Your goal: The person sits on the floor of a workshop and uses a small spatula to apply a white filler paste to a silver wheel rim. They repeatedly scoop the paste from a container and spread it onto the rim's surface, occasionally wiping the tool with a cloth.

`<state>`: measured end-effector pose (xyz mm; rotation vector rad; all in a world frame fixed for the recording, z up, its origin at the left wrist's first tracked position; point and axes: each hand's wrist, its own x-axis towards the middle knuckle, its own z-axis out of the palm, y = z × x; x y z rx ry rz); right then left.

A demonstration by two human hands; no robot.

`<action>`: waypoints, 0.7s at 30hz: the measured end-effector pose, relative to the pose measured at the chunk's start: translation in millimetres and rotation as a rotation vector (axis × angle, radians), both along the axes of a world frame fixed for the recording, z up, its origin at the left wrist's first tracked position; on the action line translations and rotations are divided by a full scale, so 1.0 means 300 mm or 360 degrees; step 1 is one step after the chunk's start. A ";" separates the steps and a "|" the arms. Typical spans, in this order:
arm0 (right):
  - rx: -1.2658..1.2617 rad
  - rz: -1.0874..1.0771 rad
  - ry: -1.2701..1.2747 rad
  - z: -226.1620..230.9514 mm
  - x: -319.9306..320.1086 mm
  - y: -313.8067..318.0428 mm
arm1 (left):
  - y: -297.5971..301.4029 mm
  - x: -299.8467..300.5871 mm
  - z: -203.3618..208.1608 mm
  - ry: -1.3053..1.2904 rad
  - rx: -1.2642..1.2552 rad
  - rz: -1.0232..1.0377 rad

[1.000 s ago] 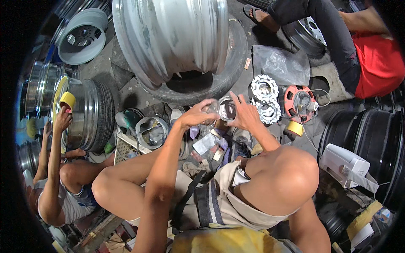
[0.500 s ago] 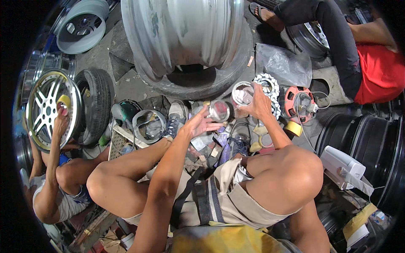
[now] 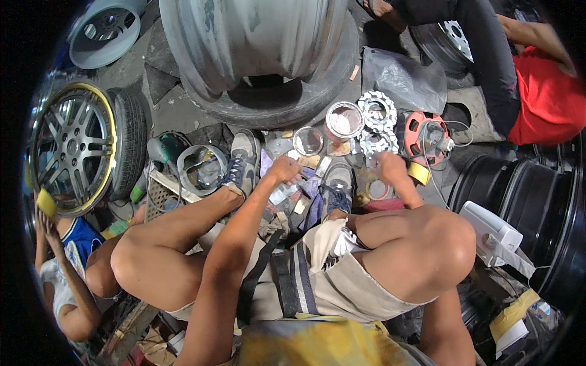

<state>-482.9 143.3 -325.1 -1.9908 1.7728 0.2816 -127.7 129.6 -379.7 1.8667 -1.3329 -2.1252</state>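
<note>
My left hand (image 3: pixel 284 171) hovers over the litter between my shoes, fingers curled in; what they hold, if anything, is too small to name. My right hand (image 3: pixel 391 172) is in front of my right knee, near a roll of tape (image 3: pixel 378 190), its fingers smeared by motion. Beyond my hands, an open tin can (image 3: pixel 333 135) with pinkish-white stuff inside stands on the floor. A smaller round container (image 3: pixel 295 146) sits just left of it, apart from both hands. White-and-dark ring-shaped metal parts (image 3: pixel 373 100) lie beside the can.
A large grey wheel rim (image 3: pixel 262 43) on a tire (image 3: pixel 244 116) stands ahead. An orange cord reel (image 3: pixel 412 131) and yellow tape roll (image 3: pixel 419 174) lie to the right. A green power tool (image 3: pixel 166 147) rests at left. A co-worker's hand (image 3: pixel 46 221) holds a yellow pad near a spoked wheel (image 3: pixel 101 177).
Both hands have drawn back toward me. My right hand has let go of the tin can, and my left hand has left the smaller container. The co-worker's hand has moved down from the spoked wheel.
</note>
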 end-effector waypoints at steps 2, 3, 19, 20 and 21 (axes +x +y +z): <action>0.0000 0.0347 0.0308 -0.072 0.023 0.079 | 0.034 -0.024 -0.008 0.0021 -0.0037 -0.0130; 0.0042 0.0449 0.0429 -0.102 0.043 0.102 | 0.045 -0.034 -0.020 0.0037 0.0011 -0.0191; 0.0563 -0.0682 -0.1353 0.049 0.081 -0.012 | 0.031 -0.186 0.126 0.0517 0.0430 0.0088; 0.0566 -0.0741 -0.1354 0.081 0.101 -0.029 | 0.030 -0.186 0.130 0.0587 0.0473 0.0193; 0.0538 -0.0780 -0.1283 0.081 0.105 -0.034 | 0.023 -0.198 0.146 0.0657 0.0513 0.0285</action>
